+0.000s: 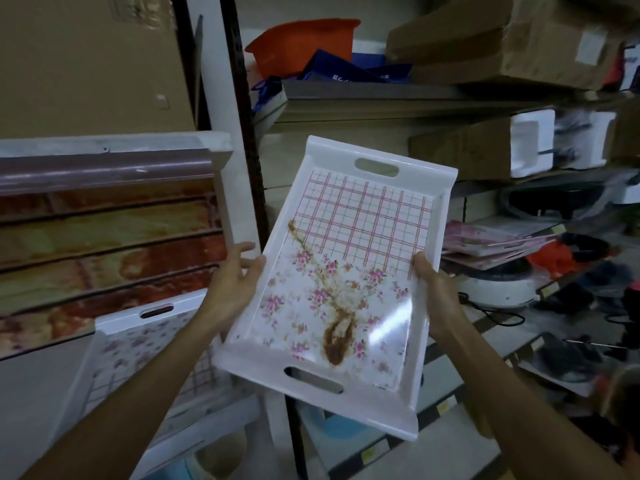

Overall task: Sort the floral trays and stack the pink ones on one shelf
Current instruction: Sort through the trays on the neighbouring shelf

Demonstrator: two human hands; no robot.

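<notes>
I hold a white floral tray up in front of me, tilted, its inside facing me. It has a pink grid pattern on the far half, pink flowers on the near half and a brown stain running down the middle. My left hand grips its left rim and my right hand grips its right rim. A second white floral tray lies below on the left. Several pink trays are stacked on a shelf at the right.
A dark metal upright divides the left rack from the right shelves. Cardboard boxes and an orange bag fill the upper shelf. A white round appliance and cables sit below the pink trays. Reddish patterned panels stand at the left.
</notes>
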